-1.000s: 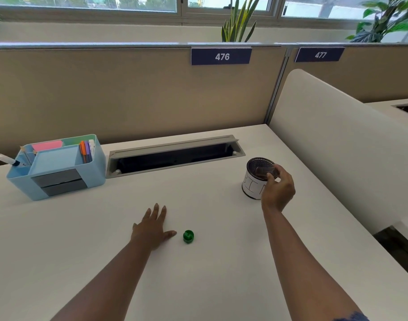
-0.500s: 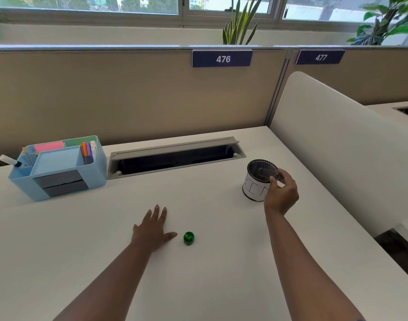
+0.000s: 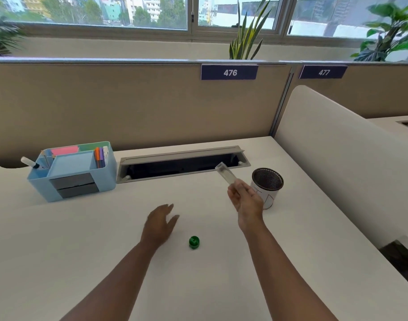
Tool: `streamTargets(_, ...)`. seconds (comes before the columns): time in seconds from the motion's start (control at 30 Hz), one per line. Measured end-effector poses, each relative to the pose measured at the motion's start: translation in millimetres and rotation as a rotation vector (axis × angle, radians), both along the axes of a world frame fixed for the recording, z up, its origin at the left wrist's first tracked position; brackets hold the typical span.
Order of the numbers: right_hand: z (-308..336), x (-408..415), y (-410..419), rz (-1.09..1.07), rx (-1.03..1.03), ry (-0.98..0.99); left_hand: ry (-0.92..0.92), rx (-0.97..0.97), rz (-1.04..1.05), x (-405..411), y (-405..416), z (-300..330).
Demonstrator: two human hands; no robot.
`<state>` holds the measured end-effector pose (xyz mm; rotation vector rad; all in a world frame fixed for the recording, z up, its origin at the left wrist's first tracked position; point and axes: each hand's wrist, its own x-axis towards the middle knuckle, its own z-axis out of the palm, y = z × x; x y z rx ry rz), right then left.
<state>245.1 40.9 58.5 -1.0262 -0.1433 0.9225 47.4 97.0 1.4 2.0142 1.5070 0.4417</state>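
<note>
My right hand pinches one end of a clear plastic tube-like case, which points up and to the left above the desk, just left of a white pen cup with a dark mesh rim. My left hand hovers blurred over the white desk with its fingers spread and nothing in it. A small green round object lies on the desk just right of that hand, apart from it.
A light blue desk organiser with pens, sticky notes and a marker stands at the back left. An open cable tray slot runs along the back. A beige partition rises behind and a white divider panel stands on the right.
My right hand has lifted the clear case out of the pen cup and carried it left. My left hand has risen off the desk. The green object has not moved.
</note>
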Motion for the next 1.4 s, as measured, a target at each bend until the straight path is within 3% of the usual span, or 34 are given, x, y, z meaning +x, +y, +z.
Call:
streamTargets(0.1,-4,-28,-1,0.152,-0.016,0.07,-0.492,-0.248,0.086,13,-4,26)
streamTargets(0.17,-7,-43,-1,0.217,-0.037,0.087,-0.673,-0.359,0.048,19,-6,38)
streamTargets(0.37,-12,-78,-2,0.368,-0.047,0.064,-0.907,-0.416,0.157,21,-9,53)
streamTargets(0.5,-16,-86,-1,0.491,-0.074,-0.101,-0.956,-0.348,0.263,11,-11,51)
streamTargets(0.57,-24,-83,-2,0.521,-0.173,-0.323,-0.95,-0.318,0.298,5,-10,51)
streamTargets(0.7,-47,-66,-12,0.695,-0.484,-1.186,-0.938,-0.289,0.329,-3,-7,51)
streamTargets(0.8,-62,-63,-18,0.967,-0.613,-1.487,-0.938,-0.285,0.327,-5,-7,53)
streamTargets(0.93,-73,-67,-23,0.925,-0.58,-1.68,-0.95,-0.284,0.318,-5,-11,56)
streamTargets(1.1,-63,-65,-23,0.739,-0.483,-1.521,-0.929,-0.292,0.285,-11,-15,59)
streamTargets(1.23,-29,-67,-12,0.447,-0.339,-1.103,-0.929,-0.338,0.227,-15,-16,60)
streamTargets(1.4,20,-69,0,0.406,-0.087,-0.544,-0.933,-0.403,0.12,-10,-23,68)
